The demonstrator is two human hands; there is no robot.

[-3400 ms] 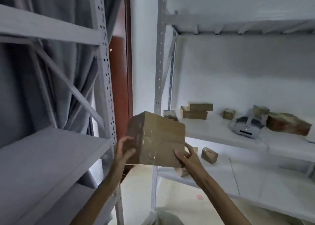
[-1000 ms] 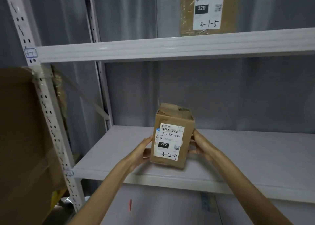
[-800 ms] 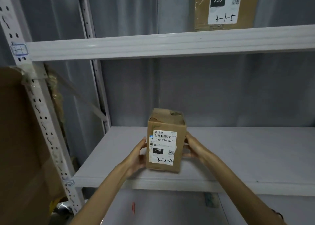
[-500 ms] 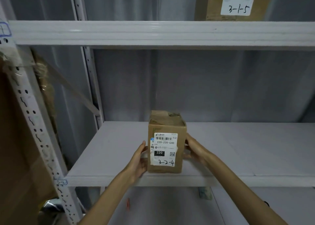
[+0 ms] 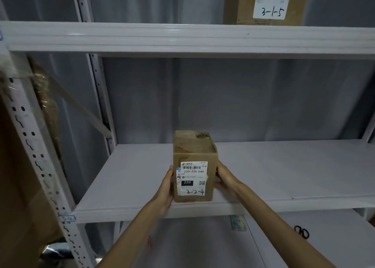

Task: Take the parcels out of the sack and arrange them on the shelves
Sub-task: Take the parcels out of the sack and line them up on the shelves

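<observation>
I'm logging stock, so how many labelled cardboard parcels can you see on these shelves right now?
2. The parcel marked 3-2-4 stands on the middle shelf, held between both hands. The parcel marked 3-1-5 sits on the shelf above, cut off by the frame's top. Others may be out of view.

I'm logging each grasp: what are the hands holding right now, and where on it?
The cardboard parcel marked 3-2-4, standing on the middle shelf. The left hand presses its left side, the right hand its right side.
</observation>
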